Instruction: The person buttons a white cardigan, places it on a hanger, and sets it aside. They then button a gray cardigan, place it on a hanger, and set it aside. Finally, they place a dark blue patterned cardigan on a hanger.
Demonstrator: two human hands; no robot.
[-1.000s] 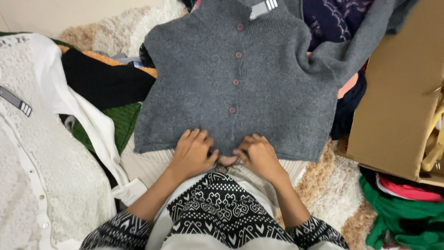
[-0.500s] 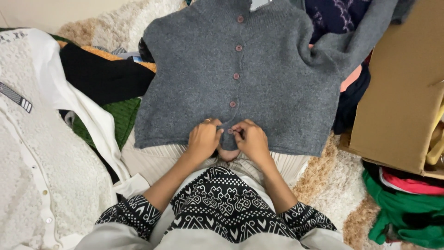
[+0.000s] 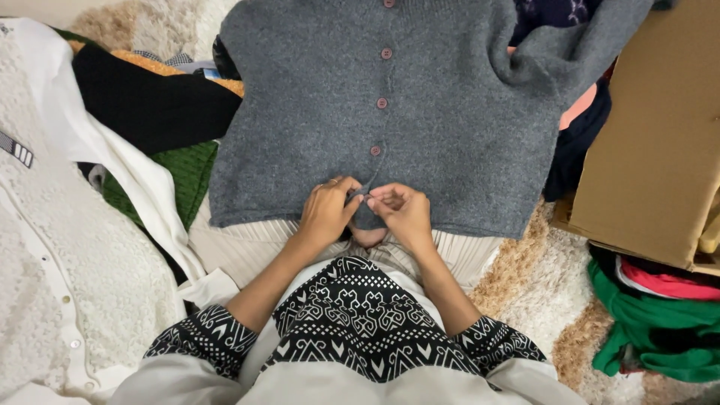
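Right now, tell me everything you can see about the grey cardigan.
The grey cardigan looks like thick knitted wool with dull pink buttons down the front, four showing, all done up. It lies flat, front up, over other clothes, one sleeve folded across. The left hand and right hand pinch its hem at the placket.

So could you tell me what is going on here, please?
A person sits over a grey cardigan laid flat in front of them. Both hands, the left hand and the right hand, pinch its front edges together near the hem, just below the lowest visible button. The buttons above look fastened. A white lace top lies on the left, a cardboard box on the right.
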